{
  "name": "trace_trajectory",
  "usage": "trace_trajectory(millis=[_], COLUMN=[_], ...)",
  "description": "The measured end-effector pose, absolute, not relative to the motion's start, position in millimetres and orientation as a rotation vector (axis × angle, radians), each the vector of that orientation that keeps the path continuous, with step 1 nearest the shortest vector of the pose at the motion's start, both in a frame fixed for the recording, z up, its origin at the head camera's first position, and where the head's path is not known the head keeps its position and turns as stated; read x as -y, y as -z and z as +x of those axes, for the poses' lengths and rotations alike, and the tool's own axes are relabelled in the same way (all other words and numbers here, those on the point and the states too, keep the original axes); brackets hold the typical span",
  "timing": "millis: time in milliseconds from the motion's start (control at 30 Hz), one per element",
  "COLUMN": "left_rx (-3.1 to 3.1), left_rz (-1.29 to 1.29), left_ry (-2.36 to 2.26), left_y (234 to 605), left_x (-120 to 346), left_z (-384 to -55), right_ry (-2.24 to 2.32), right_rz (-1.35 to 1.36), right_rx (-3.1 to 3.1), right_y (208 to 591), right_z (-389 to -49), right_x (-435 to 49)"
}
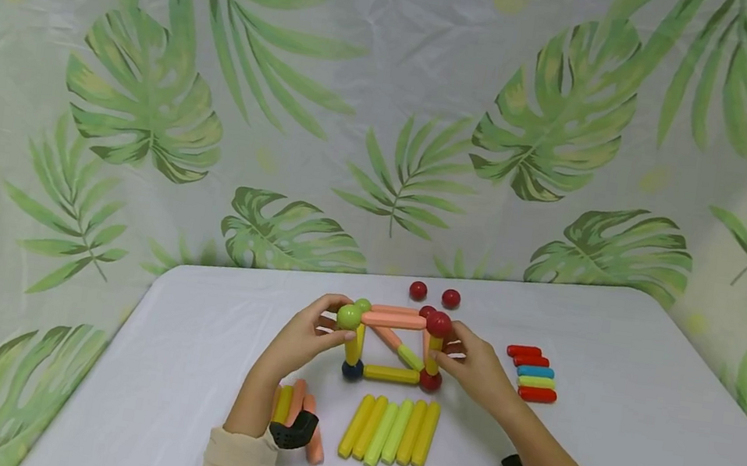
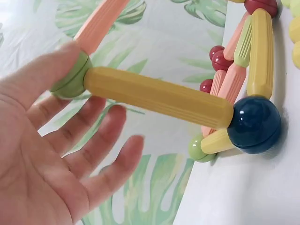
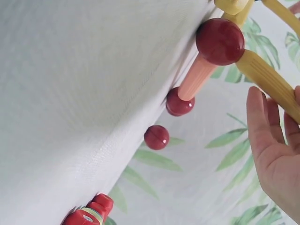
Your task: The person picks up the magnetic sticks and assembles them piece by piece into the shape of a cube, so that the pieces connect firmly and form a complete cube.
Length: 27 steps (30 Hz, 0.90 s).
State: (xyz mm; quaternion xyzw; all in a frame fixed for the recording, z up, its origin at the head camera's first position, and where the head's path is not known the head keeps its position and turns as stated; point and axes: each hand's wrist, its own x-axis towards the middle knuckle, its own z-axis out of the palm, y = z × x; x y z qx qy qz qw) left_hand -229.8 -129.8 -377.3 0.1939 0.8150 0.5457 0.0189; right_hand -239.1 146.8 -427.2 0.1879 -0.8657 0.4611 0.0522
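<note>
A box-shaped frame of sticks and balls stands on the white table between both hands. My left hand (image 1: 304,340) pinches the green ball (image 1: 349,317) at its near upper left corner, thumb in front. My right hand (image 1: 479,369) holds the upright yellow stick (image 1: 433,359) below the upper red ball (image 1: 438,324). A salmon stick (image 1: 394,321) spans the top between those two balls. Under the left upright sits a dark blue ball (image 2: 255,124), joined by a low yellow stick (image 1: 392,375) to another red ball (image 3: 220,41). The right fingertips are partly cut off in the right wrist view.
Yellow and lime sticks (image 1: 390,432) lie in a row nearer me. Salmon sticks (image 1: 315,442) lie partly under my left wrist. Red, blue and lime short sticks (image 1: 537,372) lie at right. Two loose red balls (image 1: 418,291) sit behind the frame.
</note>
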Motion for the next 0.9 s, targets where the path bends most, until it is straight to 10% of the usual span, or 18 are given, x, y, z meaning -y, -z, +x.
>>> trace_trajectory(millis=[900], left_rx=[-2.635], left_rz=[0.655], left_ry=[-1.576], left_y=[398.1], left_x=[122.1], left_z=[-244.6], right_ry=[-1.685], right_rz=[0.646], right_rx=[2.491], right_y=[422.8], right_z=[-251.1], right_x=[-165.3])
